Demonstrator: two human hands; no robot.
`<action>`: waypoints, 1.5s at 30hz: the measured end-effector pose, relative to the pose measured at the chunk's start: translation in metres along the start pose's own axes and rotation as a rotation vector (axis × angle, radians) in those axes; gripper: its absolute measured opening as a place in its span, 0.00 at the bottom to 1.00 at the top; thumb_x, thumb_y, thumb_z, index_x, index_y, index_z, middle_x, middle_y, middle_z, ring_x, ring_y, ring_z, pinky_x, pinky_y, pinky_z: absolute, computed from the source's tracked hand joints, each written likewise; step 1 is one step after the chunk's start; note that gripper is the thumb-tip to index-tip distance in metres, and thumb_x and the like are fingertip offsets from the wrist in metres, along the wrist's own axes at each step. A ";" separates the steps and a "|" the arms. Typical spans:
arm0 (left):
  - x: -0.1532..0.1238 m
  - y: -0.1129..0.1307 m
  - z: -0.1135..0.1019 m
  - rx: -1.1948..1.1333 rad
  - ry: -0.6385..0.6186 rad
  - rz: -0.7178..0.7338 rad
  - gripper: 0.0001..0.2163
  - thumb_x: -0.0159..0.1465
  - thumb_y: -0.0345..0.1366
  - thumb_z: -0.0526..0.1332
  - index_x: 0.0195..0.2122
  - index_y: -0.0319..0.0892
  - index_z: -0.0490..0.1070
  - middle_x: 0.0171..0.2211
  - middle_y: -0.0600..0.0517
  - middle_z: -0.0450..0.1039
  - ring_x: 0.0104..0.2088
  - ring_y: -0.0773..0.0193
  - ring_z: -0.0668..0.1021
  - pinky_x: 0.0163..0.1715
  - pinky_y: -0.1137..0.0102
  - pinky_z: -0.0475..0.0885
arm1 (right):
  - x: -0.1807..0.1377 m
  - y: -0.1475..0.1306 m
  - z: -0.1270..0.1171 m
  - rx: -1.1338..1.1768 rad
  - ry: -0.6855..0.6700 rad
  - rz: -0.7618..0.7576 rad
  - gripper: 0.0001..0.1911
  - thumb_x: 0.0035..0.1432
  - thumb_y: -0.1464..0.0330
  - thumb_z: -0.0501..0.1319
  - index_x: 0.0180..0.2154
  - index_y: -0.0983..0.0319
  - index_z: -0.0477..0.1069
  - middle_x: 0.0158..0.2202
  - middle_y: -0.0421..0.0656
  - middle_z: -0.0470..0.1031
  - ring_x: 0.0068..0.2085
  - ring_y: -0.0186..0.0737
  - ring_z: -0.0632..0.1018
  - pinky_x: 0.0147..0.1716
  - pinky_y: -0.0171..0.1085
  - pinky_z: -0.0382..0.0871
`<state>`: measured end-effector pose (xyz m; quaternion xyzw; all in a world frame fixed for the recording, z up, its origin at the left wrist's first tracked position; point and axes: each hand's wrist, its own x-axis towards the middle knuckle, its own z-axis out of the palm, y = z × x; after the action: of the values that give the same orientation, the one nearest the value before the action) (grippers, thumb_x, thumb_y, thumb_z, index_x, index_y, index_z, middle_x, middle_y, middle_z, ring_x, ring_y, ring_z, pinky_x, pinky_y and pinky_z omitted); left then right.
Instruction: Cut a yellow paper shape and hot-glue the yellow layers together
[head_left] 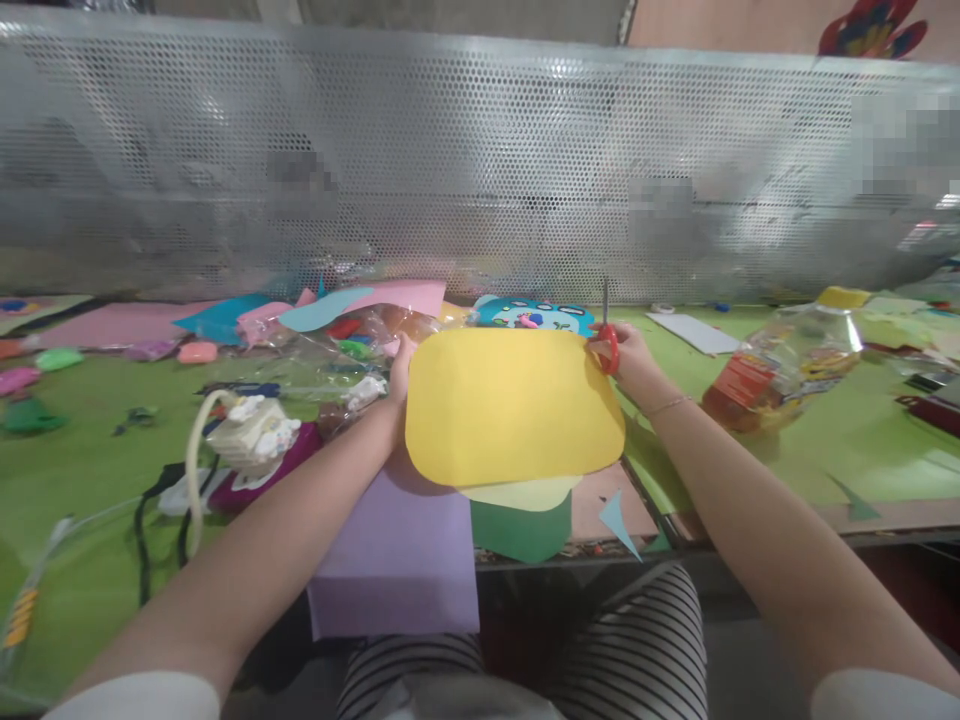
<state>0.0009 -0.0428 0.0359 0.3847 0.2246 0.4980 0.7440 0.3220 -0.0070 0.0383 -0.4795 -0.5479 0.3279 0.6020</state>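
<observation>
Yellow rectangular sheet with rounded corners, held up between left hand and right hand over the green tabletop.
Left hand clamped on the sheet's left edge; right hand closed on red-handled metal scissors, blades upward, at its upper right corner. Light-purple sheet overhangs the tabletop's near edge.

A white card lies just right of the right hand, with a clear bottle capped in yellow farther right. Beyond both hands rises a perforated metal screen. Left of the left hand sit a cream-coloured device, a pink lump and, farthest, a light-green lump.
</observation>
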 end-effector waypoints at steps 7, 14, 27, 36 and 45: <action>0.020 -0.003 -0.018 0.243 0.176 -0.047 0.16 0.50 0.46 0.65 0.34 0.40 0.74 0.31 0.44 0.77 0.34 0.50 0.79 0.36 0.58 0.74 | -0.004 -0.004 0.001 -0.038 0.045 -0.037 0.18 0.38 0.69 0.64 0.36 0.60 0.69 0.27 0.37 0.72 0.24 0.32 0.70 0.21 0.32 0.64; 0.032 -0.014 -0.038 0.509 0.343 0.167 0.14 0.40 0.31 0.68 0.31 0.38 0.74 0.26 0.48 0.77 0.29 0.54 0.79 0.34 0.63 0.72 | -0.005 -0.008 0.002 -0.062 0.037 -0.034 0.19 0.36 0.68 0.65 0.36 0.59 0.68 0.27 0.38 0.72 0.25 0.33 0.72 0.24 0.33 0.67; 0.040 -0.008 -0.054 0.571 0.661 0.463 0.09 0.44 0.29 0.59 0.28 0.43 0.71 0.25 0.53 0.73 0.26 0.61 0.75 0.26 0.69 0.69 | 0.000 0.003 -0.003 -0.158 -0.086 0.015 0.24 0.35 0.59 0.70 0.35 0.61 0.67 0.23 0.36 0.68 0.24 0.33 0.71 0.26 0.35 0.69; 0.045 -0.009 -0.063 0.549 0.671 0.394 0.08 0.43 0.31 0.59 0.27 0.42 0.70 0.24 0.54 0.71 0.24 0.61 0.74 0.26 0.68 0.69 | 0.003 0.015 -0.016 -0.447 -0.288 -0.078 0.17 0.46 0.53 0.64 0.32 0.60 0.71 0.28 0.40 0.71 0.32 0.37 0.71 0.33 0.36 0.67; 0.045 -0.009 -0.062 0.522 0.633 0.373 0.09 0.43 0.31 0.59 0.27 0.41 0.70 0.25 0.53 0.72 0.25 0.61 0.75 0.26 0.67 0.69 | -0.005 0.005 -0.015 -0.342 -0.327 -0.016 0.20 0.45 0.53 0.65 0.36 0.60 0.73 0.33 0.42 0.73 0.37 0.40 0.73 0.36 0.37 0.68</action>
<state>-0.0197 0.0182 -0.0065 0.4220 0.4861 0.6433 0.4145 0.3361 -0.0128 0.0326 -0.5109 -0.6892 0.2989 0.4179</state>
